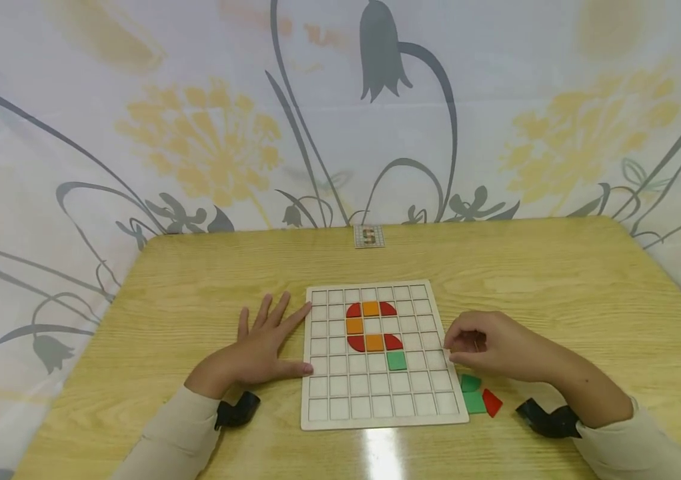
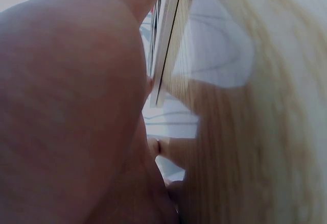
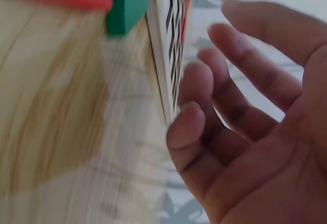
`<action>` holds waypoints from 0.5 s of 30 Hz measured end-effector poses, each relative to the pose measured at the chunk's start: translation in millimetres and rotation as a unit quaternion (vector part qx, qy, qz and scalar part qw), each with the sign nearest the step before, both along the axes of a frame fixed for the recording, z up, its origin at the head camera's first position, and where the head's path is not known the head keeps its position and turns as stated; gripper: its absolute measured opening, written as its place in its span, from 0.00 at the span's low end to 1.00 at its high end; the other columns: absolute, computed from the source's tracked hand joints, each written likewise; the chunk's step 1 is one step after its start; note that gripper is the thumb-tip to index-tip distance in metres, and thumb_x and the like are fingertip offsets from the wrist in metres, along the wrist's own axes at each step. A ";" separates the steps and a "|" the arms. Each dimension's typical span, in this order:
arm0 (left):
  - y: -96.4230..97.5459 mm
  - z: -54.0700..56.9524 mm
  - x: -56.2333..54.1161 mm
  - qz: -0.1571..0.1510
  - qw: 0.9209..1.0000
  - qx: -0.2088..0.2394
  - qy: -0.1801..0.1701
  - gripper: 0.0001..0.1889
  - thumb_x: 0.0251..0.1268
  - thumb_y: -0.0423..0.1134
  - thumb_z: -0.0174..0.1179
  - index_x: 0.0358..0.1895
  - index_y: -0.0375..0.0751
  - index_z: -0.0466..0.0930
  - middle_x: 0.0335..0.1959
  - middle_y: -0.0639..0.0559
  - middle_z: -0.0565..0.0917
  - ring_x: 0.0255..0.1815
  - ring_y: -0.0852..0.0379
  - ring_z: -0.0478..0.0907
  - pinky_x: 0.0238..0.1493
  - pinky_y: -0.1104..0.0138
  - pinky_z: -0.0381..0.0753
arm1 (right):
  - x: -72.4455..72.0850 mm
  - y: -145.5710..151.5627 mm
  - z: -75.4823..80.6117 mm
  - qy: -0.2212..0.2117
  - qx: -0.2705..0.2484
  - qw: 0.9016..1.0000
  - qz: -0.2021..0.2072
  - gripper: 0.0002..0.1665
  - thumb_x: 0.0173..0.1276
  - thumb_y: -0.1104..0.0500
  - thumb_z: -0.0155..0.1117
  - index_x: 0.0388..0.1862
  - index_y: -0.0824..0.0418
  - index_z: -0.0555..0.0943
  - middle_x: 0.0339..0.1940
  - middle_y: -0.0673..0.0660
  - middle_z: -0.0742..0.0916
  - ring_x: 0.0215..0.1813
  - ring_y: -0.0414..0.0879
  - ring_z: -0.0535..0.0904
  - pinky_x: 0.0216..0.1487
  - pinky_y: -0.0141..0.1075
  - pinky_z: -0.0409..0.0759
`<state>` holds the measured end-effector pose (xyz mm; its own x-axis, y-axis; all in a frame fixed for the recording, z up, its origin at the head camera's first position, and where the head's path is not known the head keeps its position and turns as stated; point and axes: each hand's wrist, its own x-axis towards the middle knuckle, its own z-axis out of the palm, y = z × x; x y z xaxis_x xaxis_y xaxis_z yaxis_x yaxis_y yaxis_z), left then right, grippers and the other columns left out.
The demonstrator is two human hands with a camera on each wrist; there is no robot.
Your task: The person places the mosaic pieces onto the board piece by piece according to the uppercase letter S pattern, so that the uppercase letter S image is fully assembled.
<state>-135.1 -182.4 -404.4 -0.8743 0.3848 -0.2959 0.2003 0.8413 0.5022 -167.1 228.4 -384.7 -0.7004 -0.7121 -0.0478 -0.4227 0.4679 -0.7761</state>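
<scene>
A white grid board (image 1: 376,388) lies on the table with flat red, orange and green pieces set in its cells. Among them are an orange square (image 1: 371,308), a red quarter-round piece (image 1: 355,343) and a green square (image 1: 397,361). My left hand (image 1: 259,350) rests flat with fingers spread, index fingertip and thumb at the board's left edge. Beside the right edge is my right hand (image 1: 490,343), its fingers loosely bent; in the right wrist view the hand (image 3: 255,101) holds nothing and its thumb stands apart from the fingers.
Loose pieces lie by the board's lower right corner: a green rounded piece (image 1: 469,383), a green square piece (image 1: 475,403) and a red piece (image 1: 492,403). A small pattern card (image 1: 369,237) lies at the back of the wooden table (image 1: 226,263), before a flowered cloth (image 1: 328,100).
</scene>
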 end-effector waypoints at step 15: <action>0.1 1.0 2.1 -0.001 1.000 0.003 0.000 0.53 0.60 0.68 0.63 0.82 0.61 0.41 0.83 0.43 0.31 0.81 0.36 0.18 0.70 0.34 0.15 | 1.6 30.0 -7.9 -0.083 -0.039 0.992 0.092 0.06 0.69 0.63 0.67 0.44 0.56 0.83 0.29 0.49 0.80 0.29 0.36 0.73 0.29 0.30 0.77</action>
<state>-133.0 -182.2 -403.3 -0.8732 0.3885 -0.2943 0.2022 0.8382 0.5065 -165.5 258.4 -392.7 -0.5450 -0.8334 -0.0922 -0.3586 0.3311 -0.8728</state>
